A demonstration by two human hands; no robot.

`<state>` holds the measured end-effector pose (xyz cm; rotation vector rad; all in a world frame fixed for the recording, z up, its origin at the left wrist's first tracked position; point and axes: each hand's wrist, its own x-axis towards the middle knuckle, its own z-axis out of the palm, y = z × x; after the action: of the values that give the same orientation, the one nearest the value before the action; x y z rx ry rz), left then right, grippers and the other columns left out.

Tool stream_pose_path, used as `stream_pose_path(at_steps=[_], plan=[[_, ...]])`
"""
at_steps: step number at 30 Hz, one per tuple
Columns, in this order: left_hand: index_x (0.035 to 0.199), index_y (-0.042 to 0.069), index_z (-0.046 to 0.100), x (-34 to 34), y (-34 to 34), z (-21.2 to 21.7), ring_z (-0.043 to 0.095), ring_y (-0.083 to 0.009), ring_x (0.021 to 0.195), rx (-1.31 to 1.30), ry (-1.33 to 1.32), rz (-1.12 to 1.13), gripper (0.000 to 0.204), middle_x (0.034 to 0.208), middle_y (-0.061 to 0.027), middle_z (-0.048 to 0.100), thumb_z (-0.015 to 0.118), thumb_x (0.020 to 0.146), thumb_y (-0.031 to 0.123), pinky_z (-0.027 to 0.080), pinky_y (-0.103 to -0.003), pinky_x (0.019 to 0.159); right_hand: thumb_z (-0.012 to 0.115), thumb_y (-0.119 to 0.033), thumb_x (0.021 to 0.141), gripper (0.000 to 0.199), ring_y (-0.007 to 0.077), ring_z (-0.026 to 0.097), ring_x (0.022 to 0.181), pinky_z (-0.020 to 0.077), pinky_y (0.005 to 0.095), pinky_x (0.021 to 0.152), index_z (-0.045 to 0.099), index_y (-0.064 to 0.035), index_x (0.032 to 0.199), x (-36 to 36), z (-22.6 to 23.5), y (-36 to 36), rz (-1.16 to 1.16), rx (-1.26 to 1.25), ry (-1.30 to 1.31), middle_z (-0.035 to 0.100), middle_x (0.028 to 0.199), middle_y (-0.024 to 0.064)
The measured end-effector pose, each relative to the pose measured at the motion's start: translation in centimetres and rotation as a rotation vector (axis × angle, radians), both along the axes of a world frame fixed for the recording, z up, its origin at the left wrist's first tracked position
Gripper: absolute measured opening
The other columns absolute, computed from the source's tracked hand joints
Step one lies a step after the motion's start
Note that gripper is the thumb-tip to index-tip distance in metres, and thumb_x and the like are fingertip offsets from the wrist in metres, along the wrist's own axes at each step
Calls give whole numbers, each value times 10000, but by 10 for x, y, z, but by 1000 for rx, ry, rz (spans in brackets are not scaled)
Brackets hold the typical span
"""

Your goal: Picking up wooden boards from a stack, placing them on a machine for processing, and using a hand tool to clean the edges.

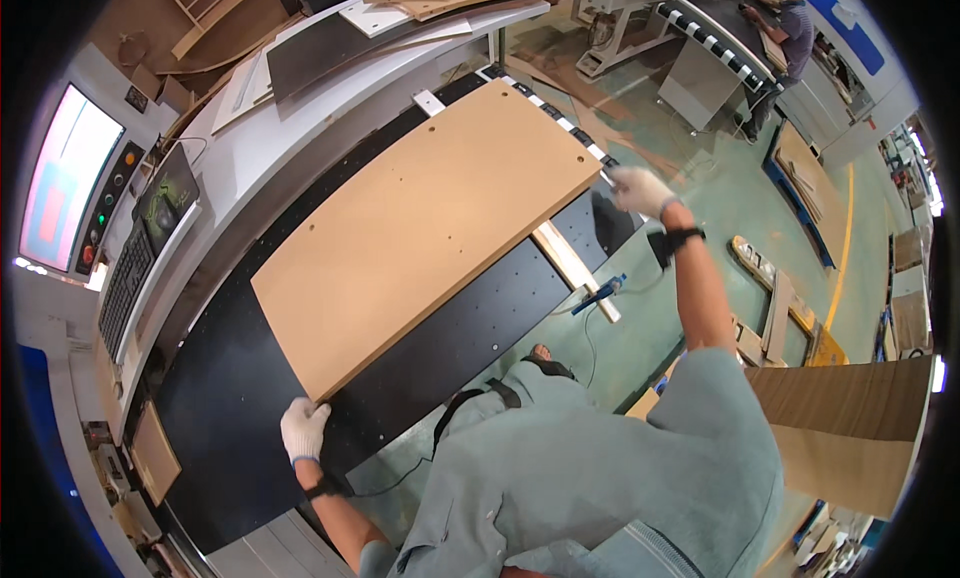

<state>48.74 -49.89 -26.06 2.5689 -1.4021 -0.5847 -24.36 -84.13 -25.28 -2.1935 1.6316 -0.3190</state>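
Note:
A large tan wooden board [420,228] with a few drilled holes lies slantwise over a black machine table [440,353] dotted with small holes. My left hand [304,430], in a white glove, is closed at the board's near left corner, thumb against the edge. Close beside the right-hand corner is my gloved right hand [640,192], smeared by motion; whether it touches the board is unclear. A pale wooden strip [568,260] sticks out from under the board's near edge. On its outer end is a blue air gun [600,293] with a thin hose.
Stacked panels [350,43] rest on the grey machine beam [235,158] beyond the table. At left are a lit screen [72,178] and a keyboard [128,283]. A smaller board [155,453] lies at the table's left end. A co-worker [790,33] stands far right, past a pallet [800,193].

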Motion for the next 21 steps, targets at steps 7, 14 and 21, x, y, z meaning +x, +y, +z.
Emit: stream_pose_path(at_steps=[7,14,21], plan=[[1234,-40,693,-71,-2,16,756,-258,1057,-656,11,254,238,1189,-172,760,694,1028,78,592,-377,947,779,-19,833,503,129,672,1027,555,306,920,706,-14,1331,17,-18,156,-64,669,-771,751,1108,27],[1299,24,671,-178,-122,27,569,-392,1345,-543,-181,-389,491,1398,-200,641,825,862,188,447,-496,1161,816,-35,823,365,114,690,995,585,307,885,776,3,1185,27,-42,167,-220,625,-776,773,1041,50],[1275,60,682,-212,-151,-1,548,-397,1355,-615,-152,-492,541,1444,-170,605,870,811,266,402,-527,1174,854,-63,813,340,161,689,970,593,327,861,719,52,1103,26,57,156,-125,185,-1581,728,1195,85]])
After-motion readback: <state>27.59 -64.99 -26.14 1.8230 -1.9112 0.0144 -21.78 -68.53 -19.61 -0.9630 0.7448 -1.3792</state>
